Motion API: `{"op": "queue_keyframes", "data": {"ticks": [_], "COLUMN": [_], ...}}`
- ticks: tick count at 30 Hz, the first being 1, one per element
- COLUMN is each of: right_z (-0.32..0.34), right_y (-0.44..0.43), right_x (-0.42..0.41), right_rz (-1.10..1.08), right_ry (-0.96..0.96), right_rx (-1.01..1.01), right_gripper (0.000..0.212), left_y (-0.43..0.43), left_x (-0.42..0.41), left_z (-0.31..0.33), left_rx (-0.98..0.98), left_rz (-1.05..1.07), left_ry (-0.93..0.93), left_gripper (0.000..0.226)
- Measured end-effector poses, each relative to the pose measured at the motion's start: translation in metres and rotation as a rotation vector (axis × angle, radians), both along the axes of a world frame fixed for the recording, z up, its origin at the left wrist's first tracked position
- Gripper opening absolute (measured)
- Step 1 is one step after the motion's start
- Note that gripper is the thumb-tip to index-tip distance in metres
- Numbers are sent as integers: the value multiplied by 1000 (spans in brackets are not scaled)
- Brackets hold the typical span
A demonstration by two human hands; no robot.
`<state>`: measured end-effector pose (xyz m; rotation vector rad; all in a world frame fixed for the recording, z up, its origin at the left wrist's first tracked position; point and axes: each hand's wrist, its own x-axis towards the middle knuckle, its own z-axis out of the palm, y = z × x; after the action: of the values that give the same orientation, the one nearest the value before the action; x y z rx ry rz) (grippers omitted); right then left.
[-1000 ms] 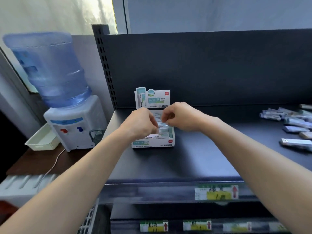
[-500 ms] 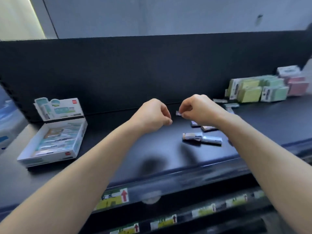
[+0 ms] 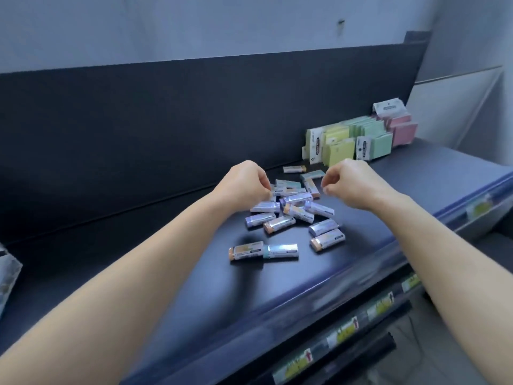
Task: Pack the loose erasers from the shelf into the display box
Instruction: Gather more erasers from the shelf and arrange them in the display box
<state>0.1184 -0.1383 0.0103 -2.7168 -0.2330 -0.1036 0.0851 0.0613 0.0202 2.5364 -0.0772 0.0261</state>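
Roughly twenty small rectangular erasers in glossy paper sleeves (image 3: 298, 213) lie scattered on the dark metal shelf (image 3: 277, 287), right of centre, between its front edge and back panel. Your right hand (image 3: 349, 187) hovers curled and empty. Your left hand (image 3: 245, 184) is curled at the pile; its grip cannot be determined. Expect light, firm, slick-sleeved pieces: pinch the long sides.

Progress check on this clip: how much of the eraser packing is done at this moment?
Done: cannot tell; only a corner of the display box shows at the left edge. In hand: nothing visible; the left hand and right hand hover curled over the loose erasers. Left: over a dozen lie scattered on the shelf, so much remains.
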Motion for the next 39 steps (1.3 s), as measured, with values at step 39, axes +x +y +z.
{"op": "queue_keyframes", "data": {"ticks": [39], "right_z": [-24], "right_y": [-7], "right_x": [146], "right_rz": [399], "right_ry": [156], "right_rx": [-379], "right_gripper": [18], "left_y": [-41], "left_x": [104], "left_z": [-18], "left_rx": [55], "left_rz": [157], "left_ry": [153], "left_gripper": [3]}}
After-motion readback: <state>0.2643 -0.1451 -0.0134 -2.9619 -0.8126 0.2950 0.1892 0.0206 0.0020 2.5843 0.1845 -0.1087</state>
